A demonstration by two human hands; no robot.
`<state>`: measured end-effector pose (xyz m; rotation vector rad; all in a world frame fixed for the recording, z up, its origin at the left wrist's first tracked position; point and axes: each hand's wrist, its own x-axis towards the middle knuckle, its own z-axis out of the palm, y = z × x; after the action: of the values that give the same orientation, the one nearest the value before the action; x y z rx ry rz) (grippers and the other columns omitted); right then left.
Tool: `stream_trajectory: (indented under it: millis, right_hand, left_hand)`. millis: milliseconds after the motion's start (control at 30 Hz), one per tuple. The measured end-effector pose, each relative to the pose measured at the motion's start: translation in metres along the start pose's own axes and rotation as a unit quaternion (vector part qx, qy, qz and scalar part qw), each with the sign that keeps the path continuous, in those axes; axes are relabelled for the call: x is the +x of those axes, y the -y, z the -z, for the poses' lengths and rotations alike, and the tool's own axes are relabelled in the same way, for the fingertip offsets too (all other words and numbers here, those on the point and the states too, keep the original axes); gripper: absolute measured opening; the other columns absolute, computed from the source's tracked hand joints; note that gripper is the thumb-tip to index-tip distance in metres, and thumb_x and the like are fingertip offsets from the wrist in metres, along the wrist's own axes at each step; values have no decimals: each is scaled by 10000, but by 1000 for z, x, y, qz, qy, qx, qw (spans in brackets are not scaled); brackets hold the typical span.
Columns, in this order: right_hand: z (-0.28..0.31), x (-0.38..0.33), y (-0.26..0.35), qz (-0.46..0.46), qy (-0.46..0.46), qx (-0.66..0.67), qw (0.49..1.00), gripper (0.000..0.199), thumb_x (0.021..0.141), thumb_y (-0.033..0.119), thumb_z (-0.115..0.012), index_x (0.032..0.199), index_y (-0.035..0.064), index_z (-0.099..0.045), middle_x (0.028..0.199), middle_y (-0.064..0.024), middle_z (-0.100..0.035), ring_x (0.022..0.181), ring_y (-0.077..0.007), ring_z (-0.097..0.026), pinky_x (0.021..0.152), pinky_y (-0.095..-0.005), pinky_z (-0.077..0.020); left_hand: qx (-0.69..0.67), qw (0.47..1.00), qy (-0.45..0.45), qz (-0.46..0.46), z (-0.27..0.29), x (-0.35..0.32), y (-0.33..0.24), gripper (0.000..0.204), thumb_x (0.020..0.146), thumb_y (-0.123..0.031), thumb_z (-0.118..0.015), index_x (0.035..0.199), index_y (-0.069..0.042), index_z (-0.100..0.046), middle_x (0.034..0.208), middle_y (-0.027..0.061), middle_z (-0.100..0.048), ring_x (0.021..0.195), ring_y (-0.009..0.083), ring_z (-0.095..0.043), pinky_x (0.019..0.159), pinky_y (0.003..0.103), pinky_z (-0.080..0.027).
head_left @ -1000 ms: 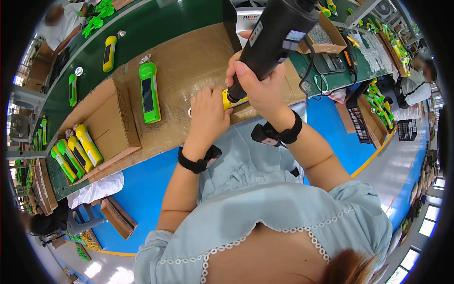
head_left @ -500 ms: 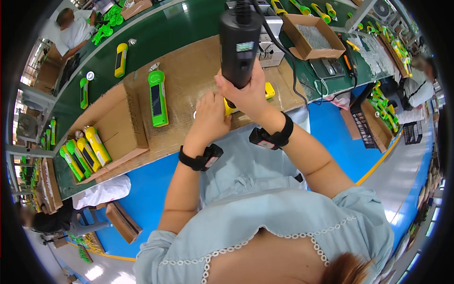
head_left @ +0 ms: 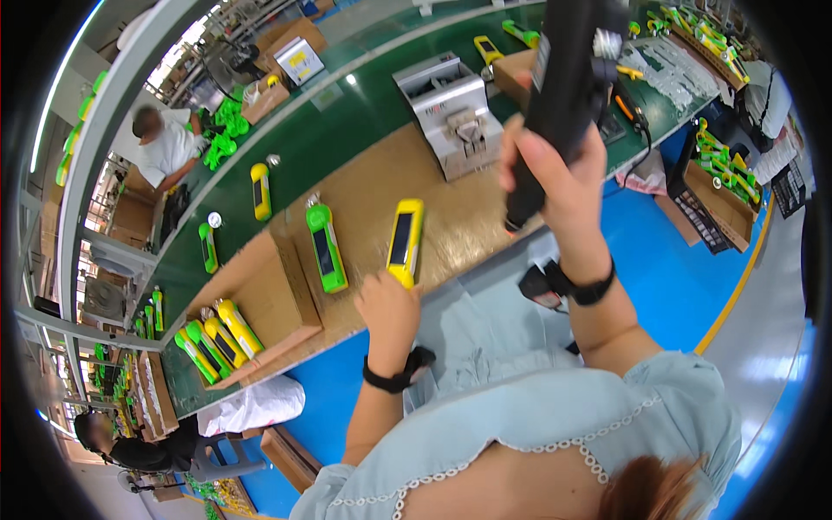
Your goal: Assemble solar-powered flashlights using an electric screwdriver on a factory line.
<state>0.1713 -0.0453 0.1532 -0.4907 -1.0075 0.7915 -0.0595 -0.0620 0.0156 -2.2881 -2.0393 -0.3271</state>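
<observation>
- The right hand (head_left: 555,178) is raised above the table (head_left: 373,186), its grip wrapped tight around a black, long-bodied electric screwdriver (head_left: 559,95) that points down toward the table.
- A black cord (head_left: 637,130) trails from the tool toward the table's far side.
- The left hand (head_left: 390,308) rests at the near edge of the table, fingers on the lower end of a yellow, flat, handheld plastic device with a dark screen (head_left: 405,241); whether the grip closes around it or only presses on it cannot be told.
- The yellow device lies flat on a brown cardboard sheet (head_left: 468,217) covering this part of the green table.
- Just to its left lies a green device of the same shape (head_left: 326,249), also flat and not touching it.
- Further left, an open brown cardboard box (head_left: 260,295) sits at the table edge, with several yellow and green devices (head_left: 217,334) stacked beside it.
- A grey metal machine (head_left: 451,113) stands behind the cardboard sheet.
- Both wrists wear black bands.
- Another person in a white shirt (head_left: 165,147) works at the far side of the table.
</observation>
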Motion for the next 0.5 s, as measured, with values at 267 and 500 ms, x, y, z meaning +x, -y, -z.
stream_trajectory:
  millis: [267, 500]
  right_hand:
    - [-1, -12, -47, -54, -17, -137, 989, 538, 701, 52, -763, 1157, 26, -477, 902, -28, -592, 776, -88, -569, 669, -228, -450]
    - [44, -1, -70, -27, -28, -203, 978, 573, 695, 111, -763, 1178, 14, -469, 838, -44, -603, 741, -89, -565, 685, -244, -458]
  left_hand:
    - [-116, 979, -161, 39, -53, 209, -1, 649, 782, -524, -633, 1067, 52, -543, 1057, 234, -576, 961, 401, -588, 789, 483, -486]
    - [7, 996, -58, 68, -7, 167, 9, 611, 794, -494, -618, 1151, -5, -539, 1068, 226, -560, 1025, 390, -547, 842, 531, -429]
